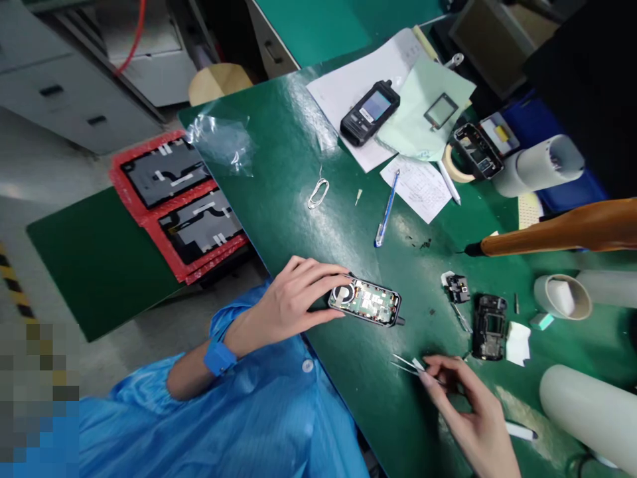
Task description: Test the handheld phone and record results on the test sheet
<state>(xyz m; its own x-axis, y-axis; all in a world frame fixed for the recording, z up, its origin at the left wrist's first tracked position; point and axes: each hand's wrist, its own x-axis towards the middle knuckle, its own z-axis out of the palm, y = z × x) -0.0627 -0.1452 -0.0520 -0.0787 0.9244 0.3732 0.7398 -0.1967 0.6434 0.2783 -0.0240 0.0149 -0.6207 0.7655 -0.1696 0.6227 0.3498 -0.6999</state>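
My left hand grips one end of an opened handheld radio, thumb and fingers on its two long sides. Its green circuit board and a round speaker-like part face up, and a short antenna stub points right. In my right hand is a pair of tweezers, pinched between thumb and fingers. The tweezer tips stand apart and point toward the radio without touching it. Right of the radio lie a black empty housing and a small black module.
A complete handheld radio lies on papers at the back. A blue pen, a coiled white wire, a tape roll and a cup are on the green table. A brown-handled tool juts in from the right.
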